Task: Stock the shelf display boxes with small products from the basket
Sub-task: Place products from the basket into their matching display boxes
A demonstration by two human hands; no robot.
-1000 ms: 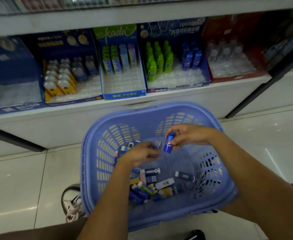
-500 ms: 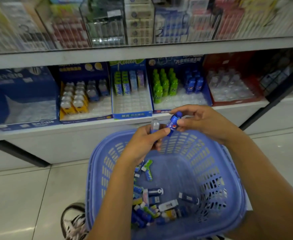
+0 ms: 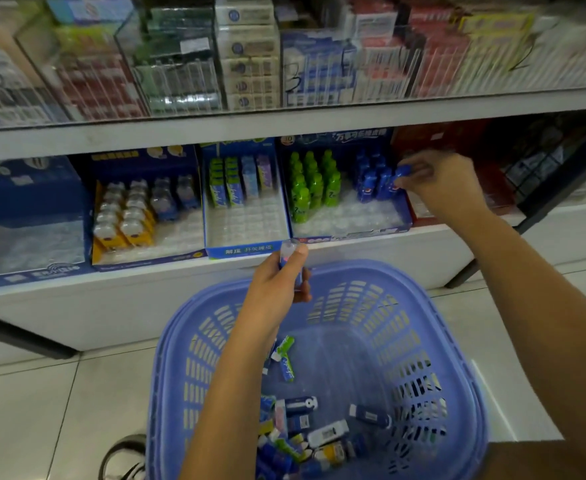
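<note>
Far-left blue display box (image 3: 24, 202) is cut by the frame edge, its contents blurred. Upper-shelf stock (image 3: 250, 53) is smeared; labels cannot be read. A small clear-capped item (image 3: 288, 249) is gripped upright in the left hand (image 3: 274, 289), mostly hidden by the fingers, above the basket (image 3: 433, 327). The basket is lilac, slotted, cut off below; loose small products (image 3: 305, 434) are piled inside. A small blue bottle (image 3: 401, 174) is pinched by the right hand (image 3: 440, 181) beside the blue row in the green-and-blue display box (image 3: 353, 220). The red box (image 3: 496, 188) is partly covered.
</note>
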